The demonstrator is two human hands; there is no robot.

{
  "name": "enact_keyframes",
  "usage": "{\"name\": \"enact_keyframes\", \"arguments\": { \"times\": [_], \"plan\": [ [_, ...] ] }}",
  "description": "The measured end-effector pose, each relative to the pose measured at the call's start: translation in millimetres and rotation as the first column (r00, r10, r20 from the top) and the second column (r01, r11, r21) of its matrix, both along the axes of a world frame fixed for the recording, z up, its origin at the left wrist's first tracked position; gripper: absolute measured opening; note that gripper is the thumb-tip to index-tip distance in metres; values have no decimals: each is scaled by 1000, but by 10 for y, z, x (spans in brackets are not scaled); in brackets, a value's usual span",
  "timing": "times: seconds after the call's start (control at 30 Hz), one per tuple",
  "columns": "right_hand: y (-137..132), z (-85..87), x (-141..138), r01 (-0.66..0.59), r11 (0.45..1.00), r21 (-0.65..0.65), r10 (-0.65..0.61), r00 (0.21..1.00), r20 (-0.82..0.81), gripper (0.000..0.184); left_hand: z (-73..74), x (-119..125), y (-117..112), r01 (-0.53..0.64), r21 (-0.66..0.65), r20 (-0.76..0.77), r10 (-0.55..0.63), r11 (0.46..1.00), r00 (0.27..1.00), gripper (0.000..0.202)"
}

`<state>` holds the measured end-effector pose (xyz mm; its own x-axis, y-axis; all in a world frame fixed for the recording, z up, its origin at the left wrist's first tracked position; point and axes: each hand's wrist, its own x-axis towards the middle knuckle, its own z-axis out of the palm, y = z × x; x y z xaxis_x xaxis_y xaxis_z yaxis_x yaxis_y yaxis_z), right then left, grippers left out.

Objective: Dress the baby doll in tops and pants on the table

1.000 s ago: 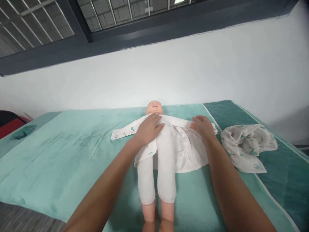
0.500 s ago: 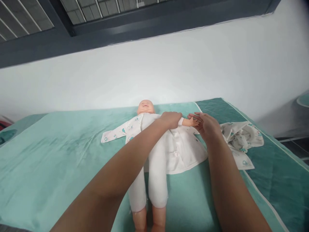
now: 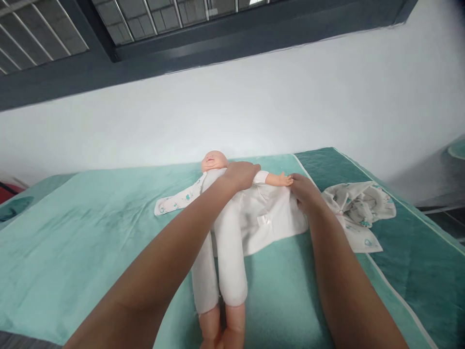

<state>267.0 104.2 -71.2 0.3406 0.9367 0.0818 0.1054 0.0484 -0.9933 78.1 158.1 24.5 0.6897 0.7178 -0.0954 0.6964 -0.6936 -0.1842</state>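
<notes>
A baby doll (image 3: 228,261) with a white cloth body lies on its back, head toward the wall. My left hand (image 3: 244,175) is closed round its upper arm near the shoulder, on the right side of the view. A white printed baby shirt (image 3: 278,215) lies spread beneath and beside the doll. One of its sleeves (image 3: 178,201) covers the doll's arm at the left. My right hand (image 3: 307,193) is closed on the shirt's edge, right beside the doll's bare hand (image 3: 283,180). Its fingertips are partly hidden.
A crumpled printed baby garment (image 3: 363,208) lies to the right of my right forearm. Under everything is a green sheet (image 3: 90,242) with a darker band at the right. Behind stands a white wall (image 3: 254,106), below a dark barred window frame (image 3: 181,46).
The doll has shifted slightly left, its head tilting. My left hand moved left along its arm toward the shoulder. My right hand went from loosely open by the doll's hand to closed on the shirt.
</notes>
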Motion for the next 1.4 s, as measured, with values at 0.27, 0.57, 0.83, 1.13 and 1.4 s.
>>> {"name": "enact_keyframes", "arguments": {
  "times": [0.27,0.57,0.83,1.13,1.4],
  "plan": [
    [-147,304,-78,-97,992,78,122,860,-496,41,-48,44,-127,-148,35,-120,151,988,981,31],
    [-251,426,-147,-235,970,63,226,776,-588,40,-136,143,-66,-203,19,-131,203,979,970,42],
    [-355,537,-517,-323,939,119,335,775,-536,35,-184,111,-20,-240,-81,110,248,967,963,48],
    [-499,534,-627,-744,643,182,763,600,-241,51,108,-440,145,154,-289,645,74,945,760,12],
    [-510,511,-732,-773,603,198,797,596,-102,34,-35,-940,83,-230,-157,777,264,960,571,18]
  ]
}}
